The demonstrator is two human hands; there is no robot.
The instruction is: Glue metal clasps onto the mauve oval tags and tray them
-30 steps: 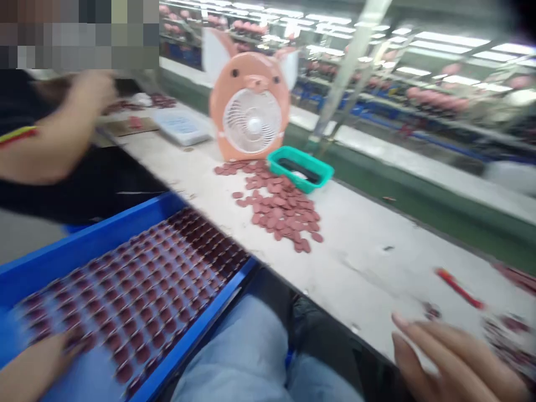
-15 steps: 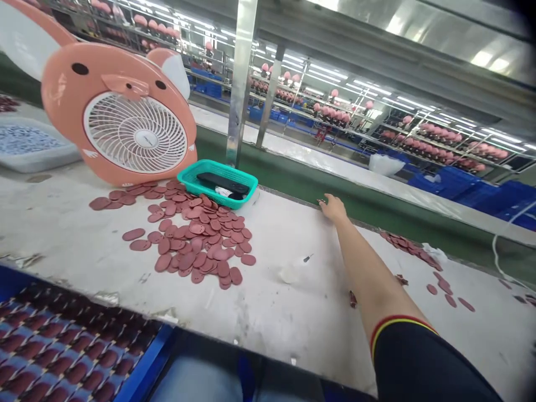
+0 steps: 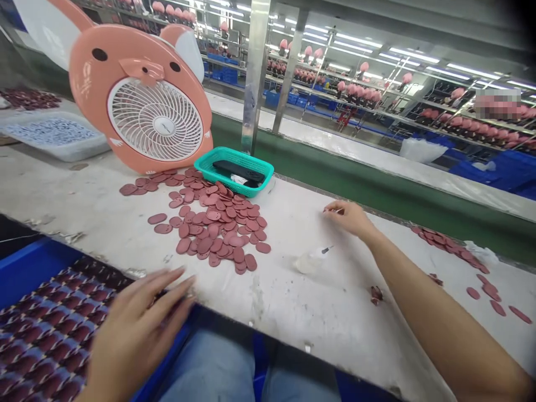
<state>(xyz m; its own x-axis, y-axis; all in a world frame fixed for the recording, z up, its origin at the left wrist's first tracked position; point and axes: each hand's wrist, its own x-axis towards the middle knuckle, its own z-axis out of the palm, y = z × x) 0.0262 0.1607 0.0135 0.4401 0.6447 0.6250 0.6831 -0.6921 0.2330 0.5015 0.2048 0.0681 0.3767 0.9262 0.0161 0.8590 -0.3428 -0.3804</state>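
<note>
My left hand (image 3: 144, 326) hovers by the table's front edge, above the blue bin's side, with its fingers stretched out and nothing seen in it. Over the far side of the table, my right hand (image 3: 350, 218) has its fingertips pinched together; whatever they may hold is too small to name. A heap of flat reddish-brown oval pieces (image 3: 213, 229), some with small holes, lies between my hands. Below my right hand a small dark-tipped tool (image 3: 327, 249) rests on the white table (image 3: 288, 312). Next to it is a pale translucent patch (image 3: 307, 263).
A pink animal-shaped fan (image 3: 140, 100) and a green basket (image 3: 268, 177) with a black object inside stand behind the heap. More oval pieces (image 3: 448, 245) lie at the right. A blue bin (image 3: 25, 268) holds rows of brownish parts. A white tray (image 3: 62, 148) stands left.
My left hand has come into view at the lower left. My right hand has drawn back from the table's far edge, its fingers now pinched. The view has shifted.
</note>
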